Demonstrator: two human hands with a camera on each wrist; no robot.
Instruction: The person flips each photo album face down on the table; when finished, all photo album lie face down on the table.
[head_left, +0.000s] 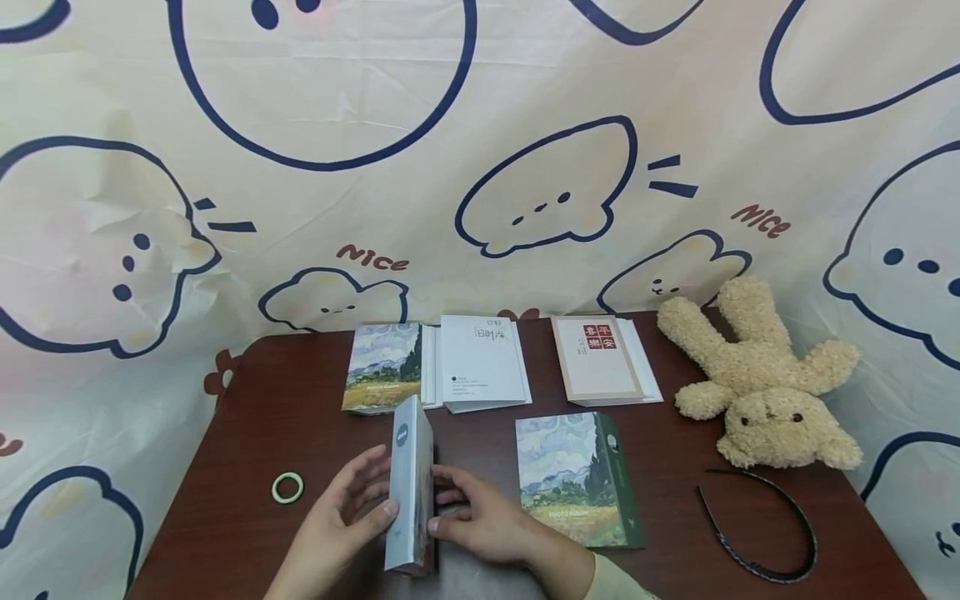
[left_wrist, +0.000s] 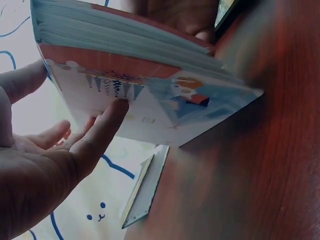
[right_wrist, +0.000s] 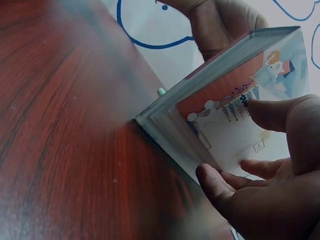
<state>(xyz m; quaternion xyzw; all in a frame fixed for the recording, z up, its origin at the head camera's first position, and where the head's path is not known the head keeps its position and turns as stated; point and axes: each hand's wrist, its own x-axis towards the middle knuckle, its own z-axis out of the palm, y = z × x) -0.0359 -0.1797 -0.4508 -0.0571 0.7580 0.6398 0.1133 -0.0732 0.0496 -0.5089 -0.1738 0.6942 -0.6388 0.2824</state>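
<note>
In the head view, the left hand (head_left: 348,512) and right hand (head_left: 483,512) flank an album (head_left: 408,467) standing on edge on the worktop (head_left: 247,417); both are loosely spread, fingers touching its sides. To the left is a ring (head_left: 274,487); to the right lie a painted album (head_left: 566,492), a headband (head_left: 811,537) and, behind it, a teddy (head_left: 757,367) with its head toward the near side. Along the back are a second painted album (head_left: 382,362), a white album (head_left: 483,362) and a beige album (head_left: 600,367).

The left wrist view shows a left fingertip on the illustrated cover, the thumb at its edge, page edges visible and the right hand behind.

In the right wrist view, thumb and fingers rest apart against the opposite cover, the left hand beyond.
</note>
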